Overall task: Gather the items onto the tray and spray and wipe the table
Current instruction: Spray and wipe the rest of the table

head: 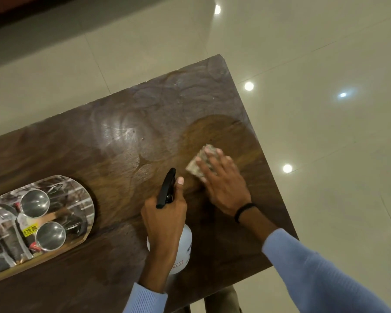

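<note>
My left hand (165,220) grips a white spray bottle (185,247) by its black trigger head (166,188), nozzle pointing toward the far side of the dark wooden table (127,136). My right hand (224,186) lies flat, fingers spread, pressing a folded speckled cloth (198,162) onto the tabletop near its right edge. A wet, shiny patch spreads on the wood just beyond the cloth. At the left, an oval tray (86,222) holds two steel cups (35,203) (51,236), a spoon and other small items.
The table's right edge and far corner (220,56) drop off to a glossy tiled floor (325,109) with light reflections. The tray extends past the left edge of the view. A dark wristband sits on my right wrist.
</note>
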Action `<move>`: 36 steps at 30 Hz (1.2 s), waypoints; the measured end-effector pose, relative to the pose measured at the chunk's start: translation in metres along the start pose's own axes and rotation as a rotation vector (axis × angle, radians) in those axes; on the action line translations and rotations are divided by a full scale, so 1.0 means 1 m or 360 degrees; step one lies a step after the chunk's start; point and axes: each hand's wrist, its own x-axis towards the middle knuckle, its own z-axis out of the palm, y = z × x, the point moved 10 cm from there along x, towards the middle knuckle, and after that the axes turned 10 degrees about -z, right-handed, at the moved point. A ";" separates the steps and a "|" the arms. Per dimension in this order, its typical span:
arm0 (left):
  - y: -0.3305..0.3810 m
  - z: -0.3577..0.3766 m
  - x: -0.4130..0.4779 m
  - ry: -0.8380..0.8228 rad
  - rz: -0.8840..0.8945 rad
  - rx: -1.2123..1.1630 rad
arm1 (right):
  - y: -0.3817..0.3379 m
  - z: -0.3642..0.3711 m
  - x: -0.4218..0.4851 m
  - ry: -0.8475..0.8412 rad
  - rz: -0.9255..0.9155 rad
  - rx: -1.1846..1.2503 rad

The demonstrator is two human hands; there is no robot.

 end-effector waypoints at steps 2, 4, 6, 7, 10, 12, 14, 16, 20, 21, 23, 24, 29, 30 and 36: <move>-0.001 0.002 0.002 -0.0021 -0.0005 0.0002 | 0.040 -0.010 -0.017 0.0054 0.0291 0.0005; -0.002 0.003 0.005 -0.0020 -0.0033 -0.0023 | 0.073 -0.021 -0.008 0.0130 0.0592 0.0008; -0.001 0.007 0.006 -0.0021 -0.0041 -0.0024 | 0.091 -0.032 0.019 0.0264 0.0851 0.0045; 0.001 0.008 0.006 -0.0022 -0.0030 -0.0030 | 0.093 -0.035 0.037 0.0306 0.0938 0.0078; 0.006 0.013 0.008 -0.0007 -0.0017 -0.0056 | 0.069 -0.031 0.084 0.0256 0.0775 0.0081; 0.009 0.016 0.010 -0.0015 -0.0010 -0.0047 | 0.034 -0.020 0.084 0.0142 0.0431 0.0030; 0.014 0.017 0.012 -0.0008 0.0011 -0.0049 | 0.017 -0.013 0.053 0.0076 0.0256 0.0032; 0.020 0.017 0.015 -0.0008 0.0021 -0.0065 | 0.030 -0.012 0.014 0.0103 0.0317 0.0059; 0.032 0.019 0.024 0.0001 0.0055 -0.0076 | 0.080 -0.021 -0.021 0.0174 0.0658 0.0025; 0.036 0.019 0.026 0.0011 0.0066 -0.0073 | 0.085 -0.022 -0.019 0.0184 0.0714 0.0036; 0.044 0.019 0.028 0.0041 0.0094 -0.0094 | 0.086 -0.022 -0.013 0.0192 0.0767 0.0028; 0.047 0.020 0.029 0.0047 0.0106 -0.0105 | 0.085 -0.021 -0.012 0.0197 0.0776 0.0022; 0.059 0.026 0.035 -0.0015 0.0101 -0.0101 | 0.087 -0.020 -0.014 0.0214 0.0780 0.0011; 0.060 0.026 0.036 -0.0017 0.0093 -0.0099 | 0.086 -0.019 -0.014 0.0210 0.0781 0.0013; 0.058 0.028 0.039 -0.0015 0.0126 -0.0012 | 0.087 -0.021 -0.012 0.0248 0.0765 0.0010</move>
